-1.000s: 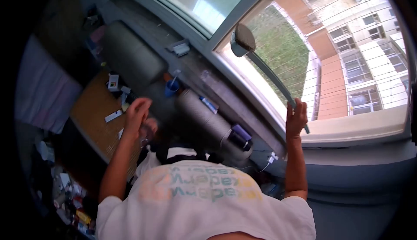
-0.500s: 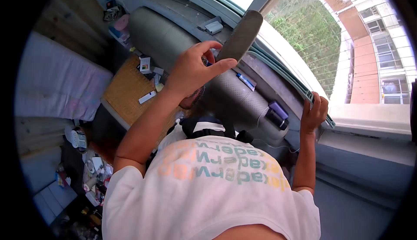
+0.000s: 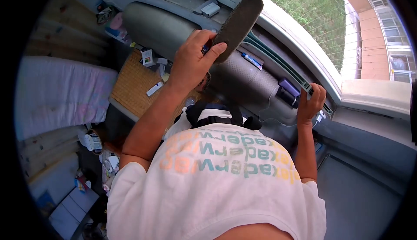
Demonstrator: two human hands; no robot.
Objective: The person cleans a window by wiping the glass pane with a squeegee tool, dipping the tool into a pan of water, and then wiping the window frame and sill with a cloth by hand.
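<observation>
Beside the window frame (image 3: 304, 54), the left hand (image 3: 191, 62) pinches one end of the dark pad (image 3: 241, 21); the right hand (image 3: 311, 105) clasps the green handle (image 3: 284, 65). That narrow pinch could let the pad twist.

Daylight comes through the window (image 3: 304, 27) beyond my right hand (image 3: 312, 103), washing the building (image 3: 377, 44) outside pale. Past my left hand (image 3: 191, 62), the room turns dim, with deep shadow beside the woven mat (image 3: 138, 81). My hands look fairly sharp; straight lines bow, and the corners go black.
</observation>
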